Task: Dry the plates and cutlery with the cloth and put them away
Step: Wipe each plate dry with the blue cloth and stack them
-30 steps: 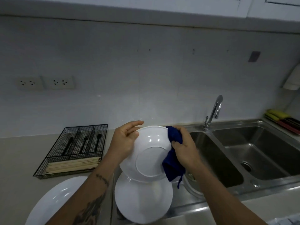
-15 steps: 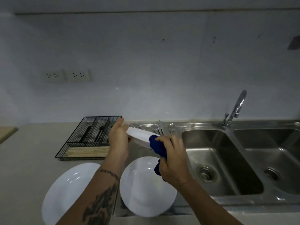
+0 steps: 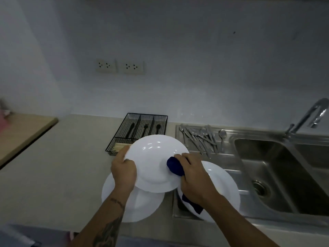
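white round ceramic plate was gripped at its rim by the left hand; the right hand pinched a dark blue cloth on it.

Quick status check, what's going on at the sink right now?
Left hand grips the held plate at its rim. Right hand presses blue cloth on it. Wet cutlery waiting on drainboard. Nothing blocking.

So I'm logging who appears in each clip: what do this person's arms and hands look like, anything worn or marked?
Both forearms are bare, with no sleeves, gloves, watch or rings visible. The left forearm carries dark tattoos: a small line of script near the wrist and a larger dark design further up. The right forearm, left hand and right hand show no markings.
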